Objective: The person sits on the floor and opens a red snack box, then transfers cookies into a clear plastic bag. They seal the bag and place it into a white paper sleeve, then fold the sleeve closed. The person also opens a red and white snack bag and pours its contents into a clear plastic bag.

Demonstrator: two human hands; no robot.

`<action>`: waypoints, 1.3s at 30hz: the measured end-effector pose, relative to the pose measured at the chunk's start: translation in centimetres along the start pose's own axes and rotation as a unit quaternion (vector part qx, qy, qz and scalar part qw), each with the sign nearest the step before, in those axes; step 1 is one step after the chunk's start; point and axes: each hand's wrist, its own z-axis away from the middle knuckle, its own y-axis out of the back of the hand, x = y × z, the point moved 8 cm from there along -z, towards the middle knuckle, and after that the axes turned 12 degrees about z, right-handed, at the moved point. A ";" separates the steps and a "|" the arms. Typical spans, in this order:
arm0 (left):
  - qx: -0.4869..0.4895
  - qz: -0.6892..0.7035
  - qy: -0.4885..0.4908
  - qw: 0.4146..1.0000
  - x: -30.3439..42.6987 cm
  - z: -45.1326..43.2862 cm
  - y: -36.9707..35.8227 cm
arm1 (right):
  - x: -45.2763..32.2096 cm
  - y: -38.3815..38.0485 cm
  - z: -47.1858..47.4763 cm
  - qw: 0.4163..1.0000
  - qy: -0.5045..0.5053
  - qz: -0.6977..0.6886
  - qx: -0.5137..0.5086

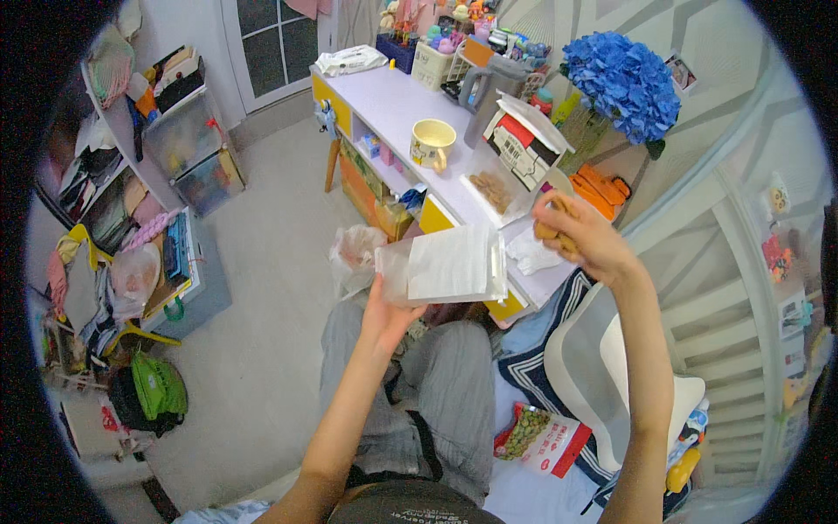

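Note:
My left hand (391, 316) holds a clear plastic container (395, 262) with a white paper sheet (446, 263) lying over it. To its right, my right hand (582, 237) is raised, its fingers closed on brown cookies (553, 230). Beyond that hand, a snack bag (522, 147) with a clear window stands on the desk, and brown pieces show inside. A crumpled white tissue (533, 252) lies beneath my right hand. A yellowish mug (433, 141) stands farther back on the desk.
The narrow white desk (393, 92) also carries a grey tumbler (491, 92), blue flowers (622, 82) and an orange pouch (599, 190). A plastic bag (353, 259) hangs by the desk's front. A snack packet (542, 440) lies on the bed, near a white-and-grey cushion (589, 367).

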 end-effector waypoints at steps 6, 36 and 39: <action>-0.014 0.016 0.029 0.999 -1.2 0.3 -0.8 | -7.7 7.3 -5.2 0.993 0.067 0.072 0.061; -0.007 0.009 0.224 0.975 -25.0 -9.9 -10.8 | 1.3 17.3 1.7 0.993 -0.011 0.002 0.118; -0.015 0.040 0.217 0.975 -25.3 -9.4 -11.3 | 2.2 17.9 0.9 0.997 0.007 -0.004 0.083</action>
